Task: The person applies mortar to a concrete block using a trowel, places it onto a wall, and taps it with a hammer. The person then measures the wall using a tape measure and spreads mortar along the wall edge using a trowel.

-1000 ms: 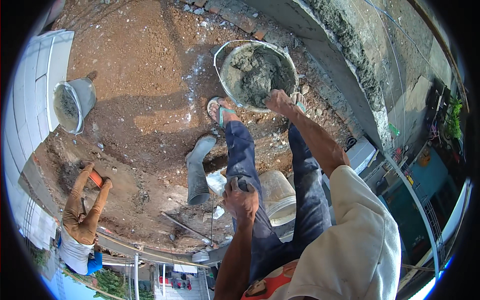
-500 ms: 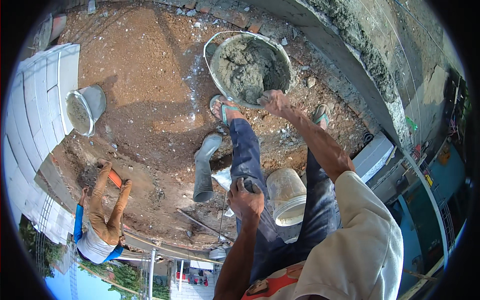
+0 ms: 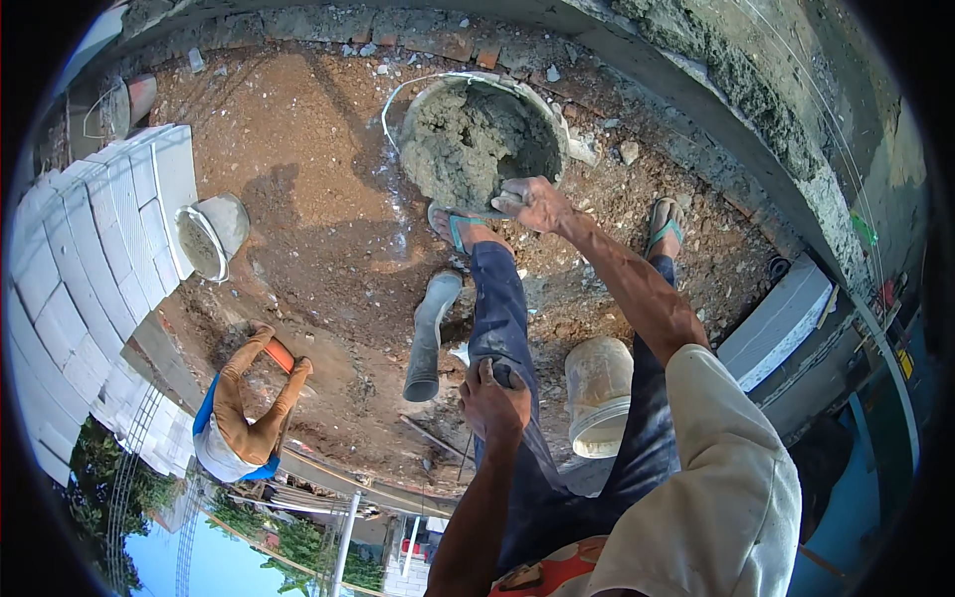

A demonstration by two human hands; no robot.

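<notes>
Wet grey mortar (image 3: 453,139) fills much of a wide bucket (image 3: 559,121) in front of my feet, its wire handle lying to the left. My right hand (image 3: 540,207) is closed at the bucket's near rim, fingers curled. What it grips, a greyish thing at the fingertips, is too hidden to name. My left hand (image 3: 495,403) rests on my left knee, its fingers bent around a dark rounded thing (image 3: 505,375) whose kind I cannot make out. My sandalled feet stand apart, the left one close to the bucket.
Behind the bucket runs a low concrete wall (image 3: 696,119). A grey rubber boot (image 3: 428,338) and a tipped whitish bucket (image 3: 597,383) lie near my legs. On the left are another bucket (image 3: 231,221), stacked pale blocks (image 3: 90,249) and a person bending down (image 3: 244,418).
The whole view has shifted and tilted. My right hand stays closed near the bucket's rim, and my left hand remains on the knee. The person at left now bends lower.
</notes>
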